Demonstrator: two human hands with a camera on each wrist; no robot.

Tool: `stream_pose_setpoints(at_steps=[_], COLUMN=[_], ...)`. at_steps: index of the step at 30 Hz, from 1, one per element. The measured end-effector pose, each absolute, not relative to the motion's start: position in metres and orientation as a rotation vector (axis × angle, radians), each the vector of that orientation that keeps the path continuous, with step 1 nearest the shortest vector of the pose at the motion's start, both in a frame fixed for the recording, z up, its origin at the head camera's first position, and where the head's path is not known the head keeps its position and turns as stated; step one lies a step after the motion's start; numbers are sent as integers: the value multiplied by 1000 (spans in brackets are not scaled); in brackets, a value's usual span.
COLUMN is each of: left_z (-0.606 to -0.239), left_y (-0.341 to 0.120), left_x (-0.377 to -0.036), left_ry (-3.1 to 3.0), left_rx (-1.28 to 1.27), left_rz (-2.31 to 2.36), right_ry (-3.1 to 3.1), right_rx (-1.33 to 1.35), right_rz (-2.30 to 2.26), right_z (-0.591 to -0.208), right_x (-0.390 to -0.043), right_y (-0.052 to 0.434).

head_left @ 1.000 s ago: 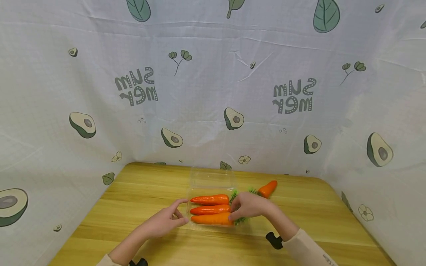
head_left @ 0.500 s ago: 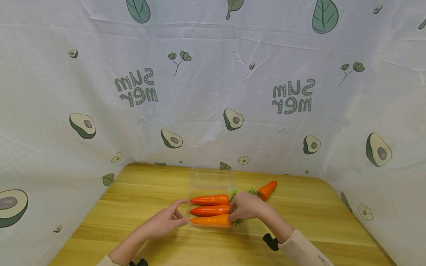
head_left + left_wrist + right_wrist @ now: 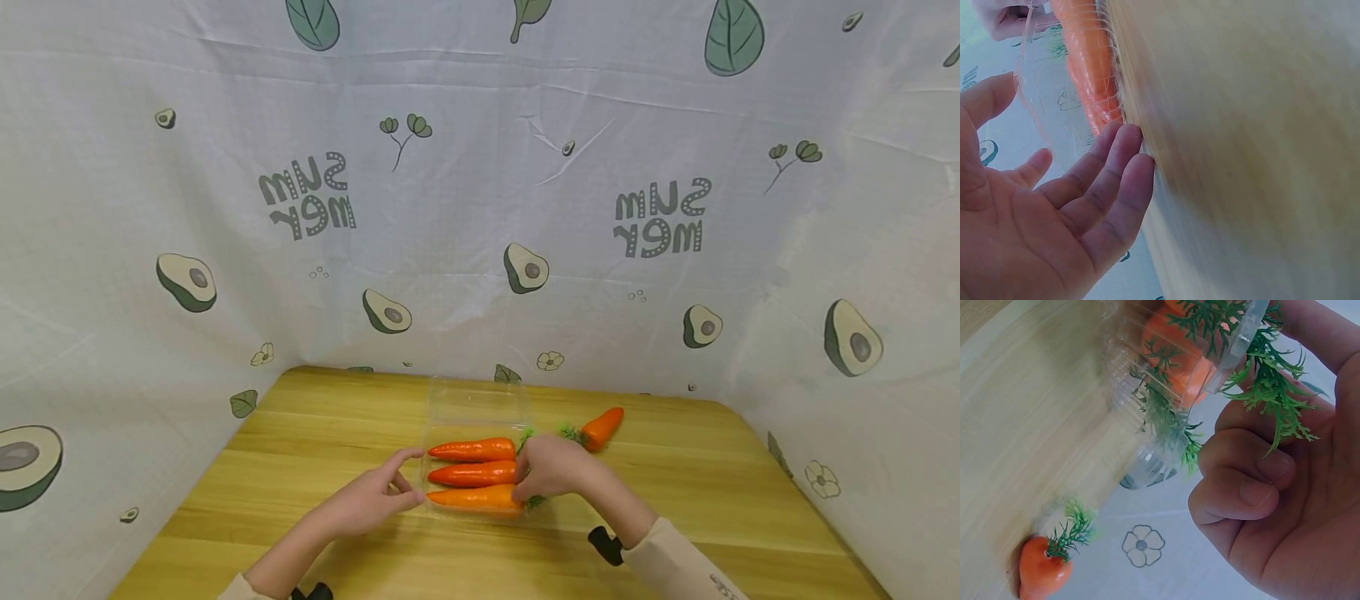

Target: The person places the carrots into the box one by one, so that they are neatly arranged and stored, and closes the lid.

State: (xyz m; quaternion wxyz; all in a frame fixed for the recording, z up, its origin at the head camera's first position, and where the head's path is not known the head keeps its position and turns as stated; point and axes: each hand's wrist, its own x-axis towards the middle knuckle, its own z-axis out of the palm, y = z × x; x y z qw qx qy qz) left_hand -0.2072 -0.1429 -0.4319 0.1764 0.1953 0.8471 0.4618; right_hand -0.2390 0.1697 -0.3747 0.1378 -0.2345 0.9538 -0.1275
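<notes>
A clear plastic box [image 3: 480, 403] lies on the table with its lid folded back. Inside, three orange carrots sit side by side: a back carrot [image 3: 472, 451], a middle carrot [image 3: 474, 475] and a front carrot [image 3: 476, 498]. My left hand [image 3: 371, 500] rests at the box's left end, thumb and forefinger spread, fingers relaxed in the left wrist view. My right hand [image 3: 555, 467] pinches the leafy end of the front carrot; its last fingers are curled, and green leaves [image 3: 1272, 394] hang beside the palm. The right fingertips are partly hidden by the box and leaves.
Another carrot [image 3: 602, 429] with green leaves lies on the wooden table [image 3: 675, 500], right of and behind the right hand. Behind the table hangs a pale cloth [image 3: 450, 208] printed with avocados.
The right hand has shifted slightly left, and the front carrot has moved a little left and settled in the box. The left hand has stayed in place.
</notes>
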Motion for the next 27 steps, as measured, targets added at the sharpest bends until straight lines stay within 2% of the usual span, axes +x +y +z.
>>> stream_pose_setpoints(at_steps=[27], left_z=[-431], left_y=[-143], left_x=[-207], left_ry=[2395], left_rx=[543], left_rz=[1310], right_ry=[2781], right_rx=[-682], right_rz=[-409], right_z=[-376], right_x=[-236], right_y=[169])
